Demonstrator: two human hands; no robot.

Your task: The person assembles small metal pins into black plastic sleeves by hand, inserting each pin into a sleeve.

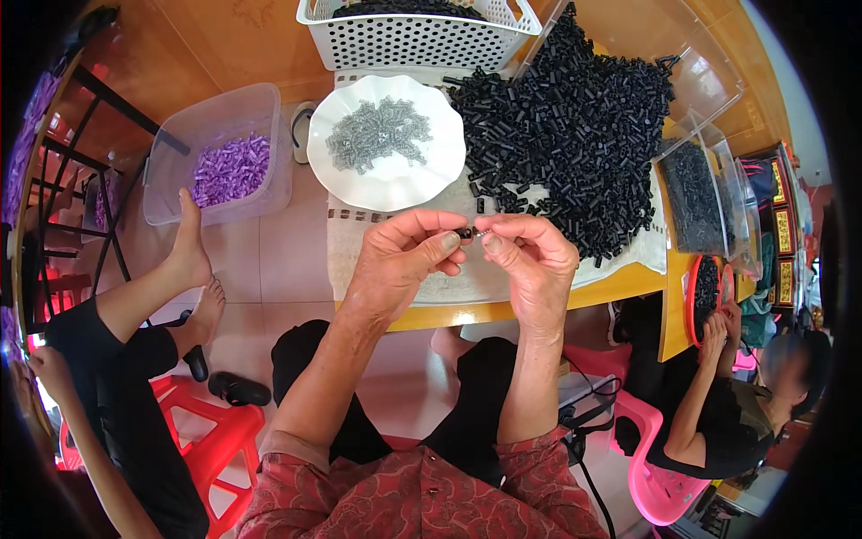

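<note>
Carefully, the left hand (413, 247) pinches a small black piece (464, 234) between its thumb and finger. Just beside it, the right hand (534, 256) pinches a tiny shiny bit (482, 234) the same way, with thumb and finger pressed together. The two little things are very close, end to end, but they are too small to tell if they touch. Both hands are up over the front part of a pale cloth (355, 274), which lies on a yellow table (413, 318). Past the left hand is a white plate (395, 190) with a wavy rim, and a pile of little clear pieces (377, 133) sits on it. Past the right hand is a big heap of black pieces (566, 135). At the back stands a white basket (431, 45) full of holes, with more black stuff inside. Off to the left, a see-through tub (162, 184) holds purple pieces (232, 171). On the right, another person (718, 431) has both hands at a red tray (690, 305) of black bits.
</note>
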